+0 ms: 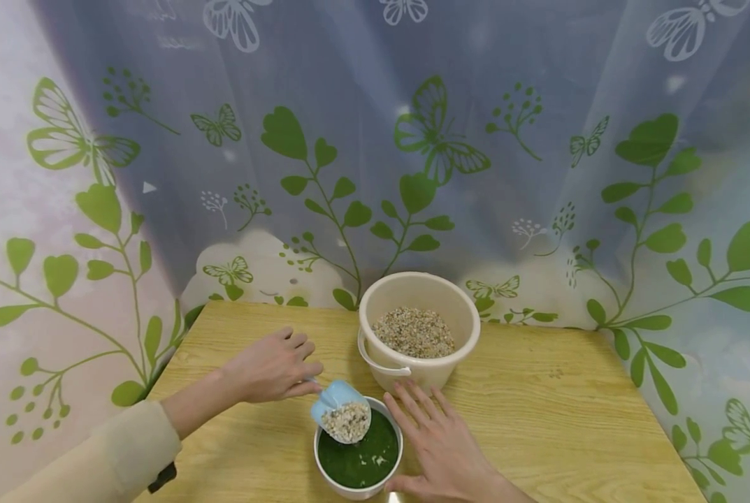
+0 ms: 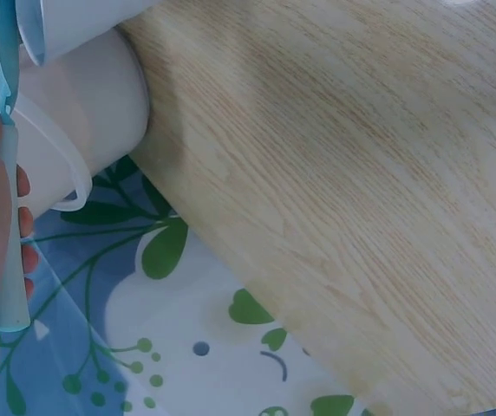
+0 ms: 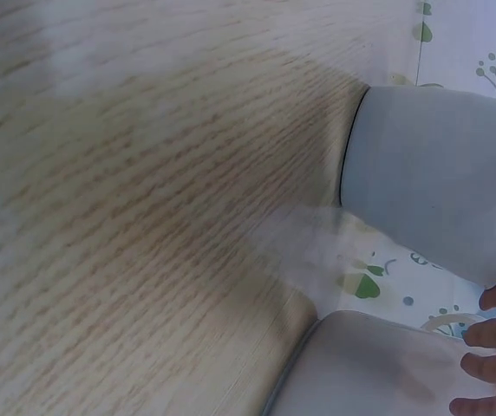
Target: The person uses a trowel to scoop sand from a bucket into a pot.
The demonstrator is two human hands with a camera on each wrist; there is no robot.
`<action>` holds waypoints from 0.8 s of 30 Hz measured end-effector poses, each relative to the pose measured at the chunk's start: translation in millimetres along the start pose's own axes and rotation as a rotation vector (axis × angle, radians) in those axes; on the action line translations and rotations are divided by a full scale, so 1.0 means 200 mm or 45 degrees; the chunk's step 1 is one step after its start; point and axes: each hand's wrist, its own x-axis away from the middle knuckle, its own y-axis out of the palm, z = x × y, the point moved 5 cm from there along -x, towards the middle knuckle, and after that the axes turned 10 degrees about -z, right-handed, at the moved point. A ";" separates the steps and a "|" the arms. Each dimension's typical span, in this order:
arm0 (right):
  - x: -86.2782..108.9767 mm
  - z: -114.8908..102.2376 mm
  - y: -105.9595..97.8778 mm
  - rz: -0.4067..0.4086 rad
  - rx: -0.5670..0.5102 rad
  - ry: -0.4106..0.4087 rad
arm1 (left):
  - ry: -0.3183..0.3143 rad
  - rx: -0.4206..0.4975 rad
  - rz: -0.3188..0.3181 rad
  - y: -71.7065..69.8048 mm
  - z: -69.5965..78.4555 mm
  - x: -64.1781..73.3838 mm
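Observation:
My left hand (image 1: 272, 368) grips the handle of a light-blue scoop (image 1: 332, 395) that carries a heap of mixed pale and brown grain (image 1: 347, 422). The scoop is tilted over a white bowl (image 1: 317, 450) with a dark green inside, where a few pale bits show; whether that green is liquid or lining I cannot tell. In the left wrist view the scoop's handle (image 2: 9, 234) lies between thumb and curled fingers. My right hand (image 1: 440, 440) has its fingers spread beside the bowl, fingertips near the bucket, thumb near the bowl's rim; contact is unclear.
A cream bucket (image 1: 469, 342) with its carrying handle (image 1: 381, 367) lowered stands behind the bowl, partly filled with mixed grain (image 1: 415, 332). Both stand on a wood-grain table (image 1: 557, 419). A patterned curtain (image 1: 349, 140) with leaves and butterflies hangs along the back and sides.

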 end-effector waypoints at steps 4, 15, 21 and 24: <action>0.00 0.00 0.01 -0.002 -0.007 0.004 | 0.006 -0.013 -0.009 -0.02 0.00 -0.01; 0.00 0.00 0.00 0.006 -0.020 0.010 | 0.039 -0.086 -0.006 -0.06 0.02 -0.05; 0.00 0.00 0.00 0.003 -0.041 0.015 | 0.038 -0.109 0.008 -0.08 0.03 -0.07; 0.00 0.00 0.00 -0.003 -0.040 0.017 | 0.036 -0.121 -0.004 -0.09 0.04 -0.08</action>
